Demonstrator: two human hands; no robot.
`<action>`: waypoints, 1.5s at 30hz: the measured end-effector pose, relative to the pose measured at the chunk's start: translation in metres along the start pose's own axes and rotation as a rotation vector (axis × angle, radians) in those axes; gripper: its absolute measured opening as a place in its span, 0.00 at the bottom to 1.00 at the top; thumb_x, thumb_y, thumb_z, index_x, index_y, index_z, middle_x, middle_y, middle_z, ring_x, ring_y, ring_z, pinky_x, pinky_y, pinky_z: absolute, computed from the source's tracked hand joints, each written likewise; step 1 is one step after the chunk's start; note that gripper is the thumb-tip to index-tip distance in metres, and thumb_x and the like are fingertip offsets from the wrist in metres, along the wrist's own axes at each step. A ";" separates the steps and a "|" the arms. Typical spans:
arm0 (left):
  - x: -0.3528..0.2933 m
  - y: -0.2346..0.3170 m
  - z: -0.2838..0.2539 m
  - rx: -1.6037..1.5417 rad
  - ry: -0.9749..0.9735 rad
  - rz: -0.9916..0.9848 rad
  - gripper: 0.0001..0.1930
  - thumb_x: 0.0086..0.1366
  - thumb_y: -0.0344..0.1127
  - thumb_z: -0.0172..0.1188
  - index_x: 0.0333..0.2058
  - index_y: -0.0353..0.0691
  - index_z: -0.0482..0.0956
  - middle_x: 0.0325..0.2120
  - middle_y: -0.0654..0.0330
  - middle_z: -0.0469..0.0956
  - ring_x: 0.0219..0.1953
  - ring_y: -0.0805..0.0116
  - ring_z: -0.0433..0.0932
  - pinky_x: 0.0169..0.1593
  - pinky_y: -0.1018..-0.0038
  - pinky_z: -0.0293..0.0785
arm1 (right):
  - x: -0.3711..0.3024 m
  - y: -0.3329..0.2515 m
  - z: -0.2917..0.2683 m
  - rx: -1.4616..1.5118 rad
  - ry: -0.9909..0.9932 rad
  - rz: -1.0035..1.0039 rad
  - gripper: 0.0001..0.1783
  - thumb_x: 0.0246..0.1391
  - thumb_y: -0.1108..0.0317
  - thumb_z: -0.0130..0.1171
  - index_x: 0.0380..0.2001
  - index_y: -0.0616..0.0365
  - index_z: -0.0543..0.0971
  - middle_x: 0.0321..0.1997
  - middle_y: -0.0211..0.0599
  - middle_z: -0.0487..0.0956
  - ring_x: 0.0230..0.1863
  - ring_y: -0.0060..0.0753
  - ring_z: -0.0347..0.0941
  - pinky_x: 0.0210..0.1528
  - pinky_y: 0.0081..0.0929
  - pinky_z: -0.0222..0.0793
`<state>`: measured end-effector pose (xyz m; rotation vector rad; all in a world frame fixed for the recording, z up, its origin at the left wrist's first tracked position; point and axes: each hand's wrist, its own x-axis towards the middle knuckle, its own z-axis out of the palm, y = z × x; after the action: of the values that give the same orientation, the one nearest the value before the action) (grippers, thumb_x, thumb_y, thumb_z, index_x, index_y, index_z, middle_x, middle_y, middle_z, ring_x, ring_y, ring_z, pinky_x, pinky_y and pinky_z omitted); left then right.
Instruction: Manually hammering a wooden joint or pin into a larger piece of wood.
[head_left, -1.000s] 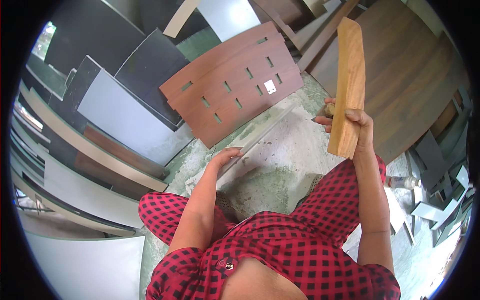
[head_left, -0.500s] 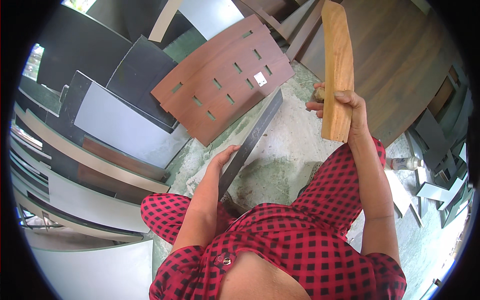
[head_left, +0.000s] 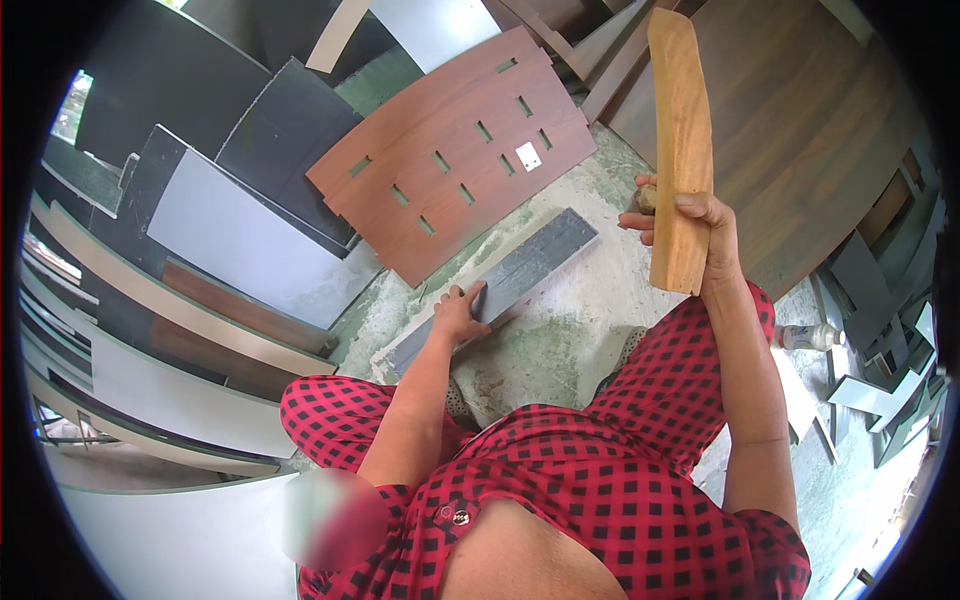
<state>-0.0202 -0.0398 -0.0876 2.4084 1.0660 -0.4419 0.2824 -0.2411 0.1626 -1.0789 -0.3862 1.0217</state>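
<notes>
My left hand (head_left: 460, 314) grips a long dark grey board (head_left: 535, 255) across its width, the fingers at the far edge and the thumb toward the near one. The board lies slanted over the floor, its broad face up. My right hand (head_left: 715, 225) holds up a long light-brown wooden block (head_left: 680, 140), slightly bent in outline. The thumb presses on its near face, while the other fingers reach behind and show at its left side. Among those fingers a small tan knob-like piece (head_left: 646, 198) sticks out; its joint with the block is hidden.
A reddish-brown slotted panel (head_left: 450, 150) leans beyond the board. Black, white and brown panels (head_left: 250, 235) are stacked at the left. A large brown wood-grain panel (head_left: 790, 130) stands behind the block. A plastic bottle (head_left: 812, 337) and several offcuts (head_left: 870, 400) lie at the right.
The grey board has been turned from its narrow edge onto its broad face and lowered, with my left hand now over its top. My right hand still holds the wooden block, nearly unmoved.
</notes>
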 end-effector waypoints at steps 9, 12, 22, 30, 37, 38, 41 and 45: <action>-0.002 0.004 0.000 0.225 0.015 -0.037 0.51 0.39 0.47 0.71 0.64 0.73 0.54 0.58 0.49 0.60 0.55 0.45 0.65 0.56 0.55 0.60 | 0.005 0.003 -0.001 -0.021 0.033 0.004 0.37 0.36 0.61 0.57 0.51 0.74 0.66 0.49 0.51 0.71 0.40 0.55 0.79 0.34 0.29 0.79; 0.003 0.005 0.001 0.227 -0.041 -0.075 0.51 0.39 0.51 0.71 0.64 0.73 0.54 0.60 0.48 0.57 0.58 0.45 0.61 0.57 0.52 0.59 | 0.009 0.005 -0.001 -0.011 0.027 0.023 0.37 0.36 0.62 0.57 0.51 0.74 0.66 0.50 0.51 0.71 0.40 0.55 0.79 0.34 0.29 0.79; 0.022 0.022 0.015 0.136 -0.038 -0.071 0.46 0.44 0.46 0.70 0.63 0.66 0.58 0.63 0.51 0.50 0.66 0.48 0.50 0.59 0.43 0.55 | 0.013 0.011 -0.001 0.022 0.009 0.077 0.38 0.35 0.63 0.57 0.52 0.74 0.66 0.50 0.51 0.71 0.39 0.55 0.79 0.32 0.29 0.79; 0.016 0.032 -0.004 0.102 -0.141 -0.112 0.42 0.45 0.47 0.70 0.62 0.67 0.62 0.64 0.53 0.50 0.67 0.47 0.46 0.58 0.31 0.50 | 0.011 0.010 0.004 0.001 0.000 0.049 0.38 0.35 0.62 0.56 0.52 0.73 0.66 0.49 0.51 0.71 0.39 0.55 0.79 0.32 0.29 0.79; 0.018 0.050 -0.016 0.145 -0.155 -0.148 0.37 0.46 0.50 0.68 0.58 0.61 0.69 0.67 0.52 0.45 0.69 0.45 0.38 0.58 0.27 0.42 | 0.020 0.019 0.000 0.078 -0.098 0.129 0.35 0.40 0.63 0.56 0.53 0.72 0.66 0.45 0.53 0.71 0.39 0.57 0.78 0.36 0.32 0.78; 0.020 0.055 -0.017 0.119 -0.092 -0.096 0.30 0.47 0.49 0.67 0.52 0.56 0.75 0.64 0.49 0.53 0.67 0.46 0.47 0.58 0.29 0.43 | 0.020 0.020 -0.003 0.077 -0.086 0.111 0.35 0.40 0.63 0.56 0.53 0.72 0.66 0.45 0.53 0.71 0.39 0.57 0.78 0.36 0.32 0.78; 0.042 0.075 -0.032 -0.035 0.003 0.026 0.19 0.48 0.46 0.65 0.39 0.48 0.82 0.50 0.44 0.69 0.55 0.50 0.66 0.55 0.38 0.54 | 0.019 0.028 -0.013 0.142 -0.169 0.227 0.35 0.40 0.62 0.57 0.53 0.71 0.66 0.44 0.53 0.73 0.39 0.57 0.78 0.36 0.35 0.78; 0.054 0.083 -0.069 -0.384 0.258 0.332 0.10 0.51 0.35 0.59 0.28 0.33 0.79 0.18 0.53 0.76 0.20 0.67 0.73 0.24 0.66 0.67 | 0.017 0.039 0.002 0.157 -0.089 0.344 0.30 0.42 0.64 0.59 0.49 0.68 0.70 0.37 0.54 0.77 0.36 0.56 0.79 0.36 0.42 0.78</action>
<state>0.0843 -0.0189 -0.0309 2.2651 0.7428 0.1769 0.2706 -0.2225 0.1264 -0.9791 -0.1899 1.3855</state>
